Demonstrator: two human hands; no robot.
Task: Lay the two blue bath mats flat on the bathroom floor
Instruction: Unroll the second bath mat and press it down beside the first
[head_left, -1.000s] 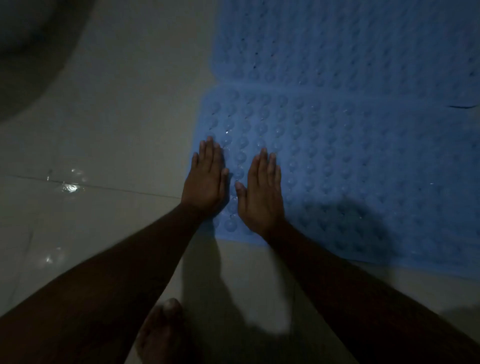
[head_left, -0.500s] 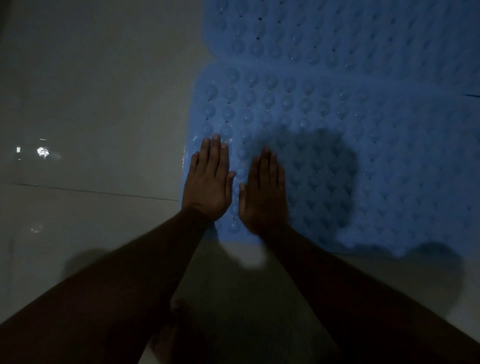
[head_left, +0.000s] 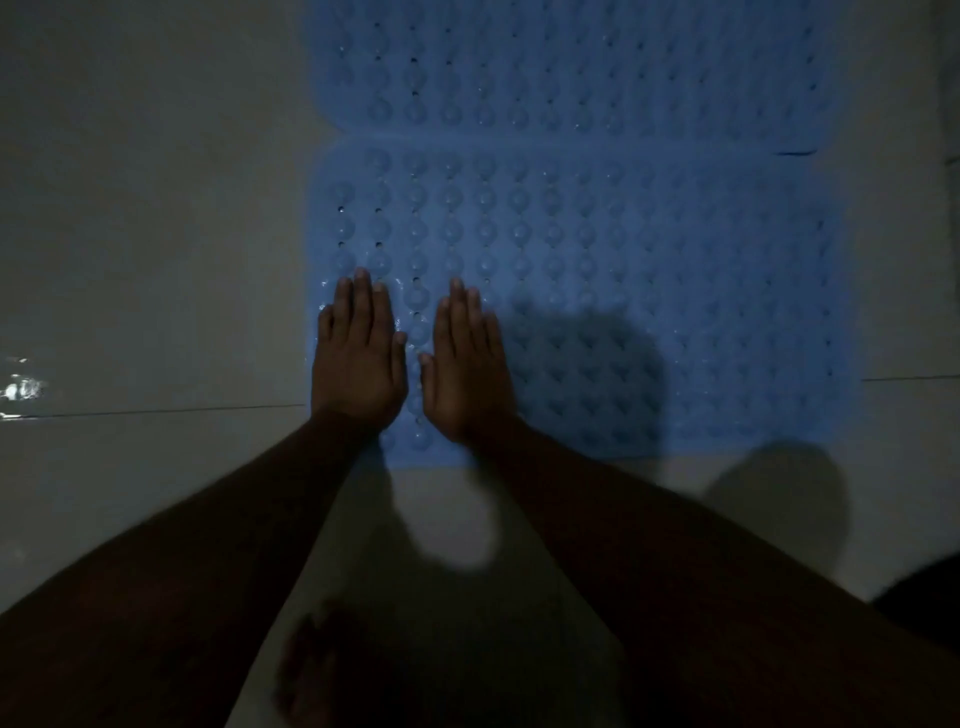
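Note:
Two blue bath mats with rows of round suction bumps lie on the pale tiled floor. The near mat (head_left: 649, 260) lies flat in front of me; the far mat (head_left: 597, 67) adjoins it along its far edge. My left hand (head_left: 358, 358) presses palm-down on the near mat's near-left corner, fingers straight and together. My right hand (head_left: 467, 364) lies flat beside it, a little further in. Neither hand grips anything.
Pale floor tiles (head_left: 156, 234) with a grout line and a wet glint (head_left: 21, 389) spread to the left. My bare foot (head_left: 322, 670) stands on the floor below my arms. A dark shape (head_left: 930, 592) sits at the right edge.
The view has shifted so both mats sit further right and lower in frame. My hands stay flat on the same corner of the near mat.

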